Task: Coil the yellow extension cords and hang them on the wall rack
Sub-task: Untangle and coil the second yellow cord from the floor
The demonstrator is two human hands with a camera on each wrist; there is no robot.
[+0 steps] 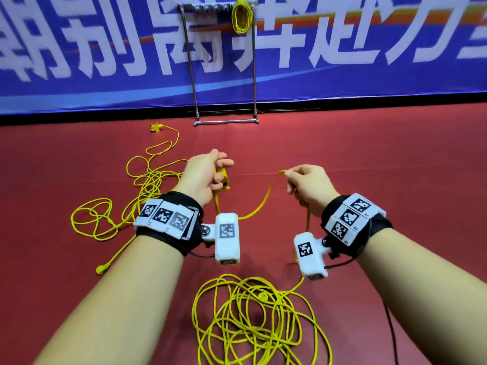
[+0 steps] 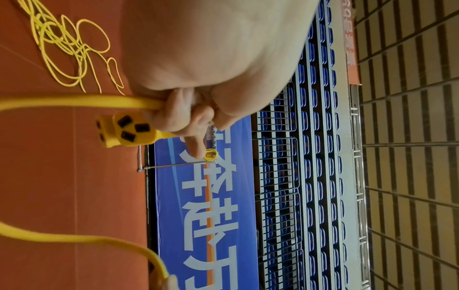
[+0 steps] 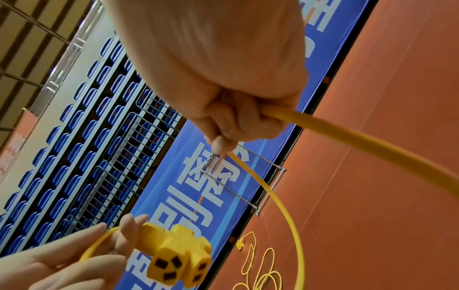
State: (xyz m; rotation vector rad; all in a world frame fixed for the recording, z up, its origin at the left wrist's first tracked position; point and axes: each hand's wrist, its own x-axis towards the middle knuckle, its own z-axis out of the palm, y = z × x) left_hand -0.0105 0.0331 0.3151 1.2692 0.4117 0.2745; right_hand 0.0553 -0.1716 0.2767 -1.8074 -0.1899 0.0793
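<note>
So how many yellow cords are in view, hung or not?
3: one coiled cord on the rack, one loose cord on the floor at left, and one held cord between both hands, trailing to the near pile.

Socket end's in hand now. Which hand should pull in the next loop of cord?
Right, probably. The right hand already pinches the yellow cord further along, towards the loose pile on the floor. The left hand is occupied gripping the cord beside the socket block, so it best anchors the coil.
</note>
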